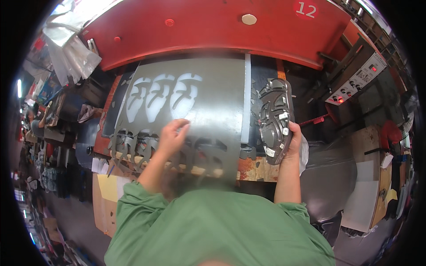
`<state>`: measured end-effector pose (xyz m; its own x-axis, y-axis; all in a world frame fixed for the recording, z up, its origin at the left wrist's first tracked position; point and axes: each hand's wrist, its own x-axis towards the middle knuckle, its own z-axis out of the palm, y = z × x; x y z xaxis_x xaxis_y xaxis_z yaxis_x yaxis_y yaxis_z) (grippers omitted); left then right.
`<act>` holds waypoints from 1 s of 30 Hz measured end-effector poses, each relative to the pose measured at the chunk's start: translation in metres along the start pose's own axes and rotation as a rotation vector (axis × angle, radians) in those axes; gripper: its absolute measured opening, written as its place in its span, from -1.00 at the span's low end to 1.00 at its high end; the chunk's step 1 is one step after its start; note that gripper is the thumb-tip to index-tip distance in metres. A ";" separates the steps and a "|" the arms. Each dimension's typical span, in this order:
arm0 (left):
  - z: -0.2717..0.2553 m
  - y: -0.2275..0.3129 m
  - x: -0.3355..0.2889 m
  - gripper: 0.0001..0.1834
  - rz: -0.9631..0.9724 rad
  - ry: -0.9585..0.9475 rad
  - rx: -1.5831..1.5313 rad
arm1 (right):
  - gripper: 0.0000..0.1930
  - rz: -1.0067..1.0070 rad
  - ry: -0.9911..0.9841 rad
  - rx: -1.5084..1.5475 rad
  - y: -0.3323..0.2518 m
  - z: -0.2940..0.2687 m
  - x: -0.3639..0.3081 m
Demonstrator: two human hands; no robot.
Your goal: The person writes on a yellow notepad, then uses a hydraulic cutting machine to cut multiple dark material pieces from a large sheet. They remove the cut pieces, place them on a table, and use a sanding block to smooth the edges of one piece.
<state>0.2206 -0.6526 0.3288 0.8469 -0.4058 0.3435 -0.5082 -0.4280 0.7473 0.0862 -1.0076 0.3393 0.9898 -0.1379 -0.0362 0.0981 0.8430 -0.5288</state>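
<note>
Green shirt [217,221]: nearest
Left grip [173,136]: half-open, empty
Right grip [294,140]: clasping cutting die [276,122]
Risk: one-edge hold might slip

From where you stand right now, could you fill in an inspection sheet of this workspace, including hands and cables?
Surface: pale board, mostly covered.
Job's things: dark sheet with shaped cut-outs, three showing white; dark shiny form to its right.
Clutter: dark scraps beside the board.
Hands: left hand at the sheet, contact unclear; right hand grips the form's right edge.
Cables: nothing clearly seen.
Surroundings: red machine beam ahead; control panel with red lights, right.
</note>
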 end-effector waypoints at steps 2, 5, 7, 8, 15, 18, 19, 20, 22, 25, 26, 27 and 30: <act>-0.041 -0.031 0.009 -0.79 0.144 0.031 0.307 | -0.37 -0.129 0.156 -0.258 0.010 0.017 0.015; -0.082 -0.078 0.021 -0.65 0.200 -0.032 0.584 | -0.27 -0.144 0.192 -0.756 0.033 0.049 0.043; -0.092 -0.104 0.027 -0.58 0.247 -0.066 0.605 | -0.25 -0.397 0.289 -1.285 0.059 0.072 0.075; -0.096 -0.115 0.030 -0.54 0.235 -0.102 0.616 | -0.25 -0.445 0.311 -1.418 0.073 0.082 0.087; -0.090 -0.140 0.028 -0.36 0.166 -0.129 0.633 | -0.27 -0.187 0.761 -2.019 0.184 0.122 0.153; -0.093 -0.139 0.029 -0.34 0.117 -0.175 0.622 | -0.29 -0.061 0.873 -2.228 0.208 0.122 0.166; -0.094 -0.139 0.029 -0.35 0.131 -0.157 0.612 | -0.29 -0.067 0.869 -2.216 0.210 0.121 0.168; -0.095 -0.138 0.030 -0.35 0.122 -0.177 0.611 | -0.29 -0.061 0.860 -2.196 0.209 0.120 0.168; -0.098 -0.138 0.031 -0.32 0.080 -0.224 0.585 | -0.28 -0.088 0.885 -2.198 0.206 0.119 0.168; -0.100 -0.139 0.032 -0.31 0.038 -0.277 0.562 | -0.28 -0.119 0.863 -2.155 0.205 0.120 0.163; -0.099 -0.139 0.032 -0.31 0.034 -0.284 0.553 | -0.28 -0.111 0.884 -2.173 0.206 0.121 0.162; -0.099 -0.140 0.032 -0.31 0.056 -0.258 0.538 | -0.28 -0.118 0.889 -2.188 0.207 0.122 0.160; -0.097 -0.143 0.032 -0.35 0.107 -0.175 0.553 | -0.28 -0.094 0.878 -2.198 0.209 0.120 0.162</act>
<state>0.3353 -0.5258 0.2878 0.7721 -0.5770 0.2664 -0.6351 -0.7158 0.2904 0.2795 -0.7910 0.3246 0.6729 -0.7277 0.1332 -0.6734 -0.6770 -0.2969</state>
